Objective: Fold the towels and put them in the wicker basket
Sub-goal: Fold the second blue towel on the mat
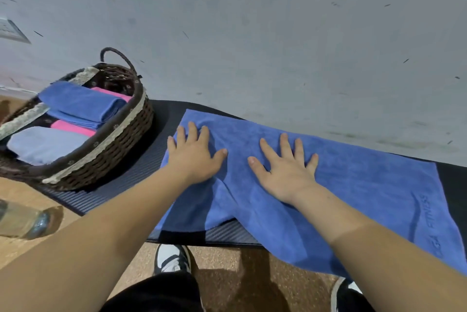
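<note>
A blue towel [353, 185] lies spread across a dark ribbed mat [121, 193], with its near right part hanging over the mat's front edge. My left hand [194, 155] presses flat on the towel's left end, fingers spread. My right hand [285, 167] lies flat on the towel's middle, fingers straight. At the left stands the dark wicker basket [113, 157] with a lace trim. Inside it lie a folded blue towel [83, 104], a pink towel [73, 127] and a pale blue towel [43, 145].
A grey wall [252, 34] rises directly behind the mat. A clear glass bottle [22, 220] lies on the speckled floor at the left. My shoes [171, 258] stand on the floor just below the mat's front edge.
</note>
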